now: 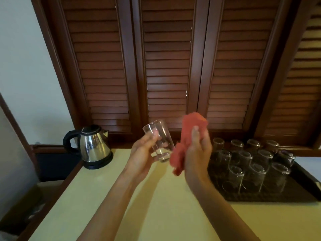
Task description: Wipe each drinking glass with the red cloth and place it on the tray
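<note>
Above the bench [165, 214], the left hand [144, 153] has its grip curled round a drinking glass [159, 140] while the right hand [198, 152] pinches the red cloth [189, 136] at its 3 o'clock; many upturned glasses [250, 164] already fill the tray [305, 192] farther toward 3 o'clock, a kettle [93, 146] stands clear at 9 o'clock

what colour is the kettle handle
Black, on the kettle handle, seen in the head view.

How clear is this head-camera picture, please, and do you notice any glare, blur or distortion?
Head view: wide-angle bending bows the shutters; the kettle shows bright reflections; the glass in the left hand is slightly soft; the glasses on the dark tray are dim and hard to separate.
</note>
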A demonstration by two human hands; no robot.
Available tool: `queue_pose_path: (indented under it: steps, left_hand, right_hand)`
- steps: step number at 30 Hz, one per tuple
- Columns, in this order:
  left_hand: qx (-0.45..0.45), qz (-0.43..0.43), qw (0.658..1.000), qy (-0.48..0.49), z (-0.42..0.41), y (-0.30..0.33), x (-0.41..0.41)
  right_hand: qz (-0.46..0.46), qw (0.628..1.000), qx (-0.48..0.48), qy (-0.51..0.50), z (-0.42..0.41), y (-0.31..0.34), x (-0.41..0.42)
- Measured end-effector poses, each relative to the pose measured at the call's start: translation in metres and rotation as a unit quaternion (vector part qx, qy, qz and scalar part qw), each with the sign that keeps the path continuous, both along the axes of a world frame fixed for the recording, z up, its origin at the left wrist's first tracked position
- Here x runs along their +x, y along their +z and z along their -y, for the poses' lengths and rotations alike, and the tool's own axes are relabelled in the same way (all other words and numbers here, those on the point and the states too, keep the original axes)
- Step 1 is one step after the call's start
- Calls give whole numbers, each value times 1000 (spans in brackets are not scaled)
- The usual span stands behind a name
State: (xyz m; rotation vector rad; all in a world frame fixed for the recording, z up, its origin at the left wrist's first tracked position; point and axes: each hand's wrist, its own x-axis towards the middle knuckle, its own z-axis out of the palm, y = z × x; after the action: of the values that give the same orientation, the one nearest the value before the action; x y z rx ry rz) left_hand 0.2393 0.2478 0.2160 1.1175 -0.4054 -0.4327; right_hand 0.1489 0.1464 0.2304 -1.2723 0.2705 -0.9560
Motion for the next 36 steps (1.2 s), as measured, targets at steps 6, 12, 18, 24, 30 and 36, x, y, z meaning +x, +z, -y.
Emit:
queue_pose_path:
  steps: [6, 12, 18, 24, 30, 36]
  left_hand:
    - [-57, -36, 998, 0, 4, 18, -44]
    - [-45, -28, 999, -14, 5, 27, -52]
    - [-10, 21, 1000, -10, 5, 16, -51]
    - [-53, 19, 998, 6, 3, 30, -42]
    - [-38, 41, 998, -1, 15, 20, -52]
    - [13, 123, 992, 11, 16, 20, -48]
  right_hand:
    - [-18, 847, -518, -114, -17, -33, 4]
    - [-19, 875, -475, -88, -21, -25, 1]
    - [-11, 936, -351, -37, -8, -13, 8]
    - [-22, 886, -462, -33, -33, -33, -7]
    - [-19, 945, -327, 10, -9, 3, 3]
    - [6, 976, -194, 97, 1, -7, 1]
